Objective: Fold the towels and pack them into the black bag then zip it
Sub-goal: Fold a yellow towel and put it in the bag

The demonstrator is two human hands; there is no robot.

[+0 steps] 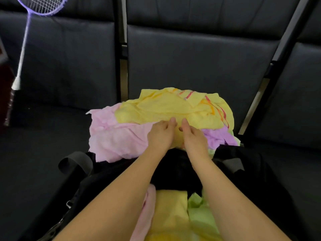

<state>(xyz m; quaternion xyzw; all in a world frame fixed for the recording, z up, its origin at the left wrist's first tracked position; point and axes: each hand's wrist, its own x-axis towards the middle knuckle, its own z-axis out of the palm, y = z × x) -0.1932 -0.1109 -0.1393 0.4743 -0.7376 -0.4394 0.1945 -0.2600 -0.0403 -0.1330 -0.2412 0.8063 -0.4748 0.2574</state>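
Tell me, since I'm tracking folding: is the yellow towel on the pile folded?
Not folded: the yellow towel lies crumpled, creased and uneven.

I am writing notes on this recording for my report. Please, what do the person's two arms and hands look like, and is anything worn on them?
Both forearms are bare all the way to the bottom edge of the picture, so no sleeves show. The left hand and the right hand wear no gloves. No watch, bracelet or ring can be seen on the wrists or fingers. The fingernails look short and unpainted.
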